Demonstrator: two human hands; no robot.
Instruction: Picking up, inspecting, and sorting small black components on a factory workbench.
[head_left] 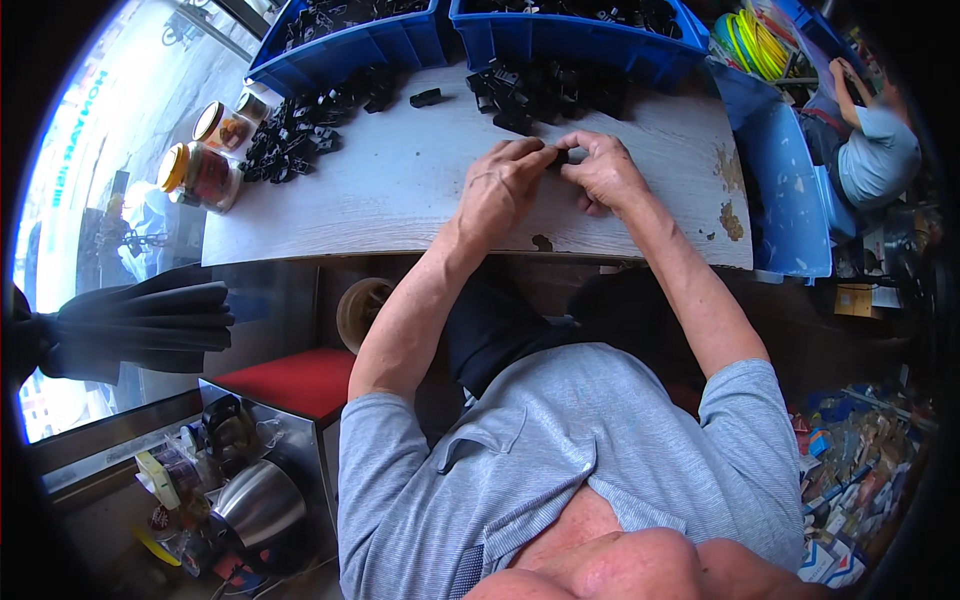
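Observation:
Over the white wood-grain table (pixel 370 205), my left hand (pixel 503 185) and my right hand (pixel 607 174) meet, fingertips pinched together. Between them is a small black plastic part (pixel 563 156), mostly covered by the fingers. Just beyond my hands lies a heap of black plastic parts (pixel 515 92). A single black plastic piece (pixel 425 98) sits apart, left of that heap. Farther left, a second pile of smaller-looking black parts (pixel 290 138) spreads along the table toward the jars.
Two blue bins (pixel 350 48) of black parts stand at the back. Lidded jars (pixel 205 178) line the left edge. A blue crate (pixel 795 190) adjoins the table's right side; beyond it sits another person (pixel 875 150). A red-topped cabinet (pixel 290 385) stands lower left.

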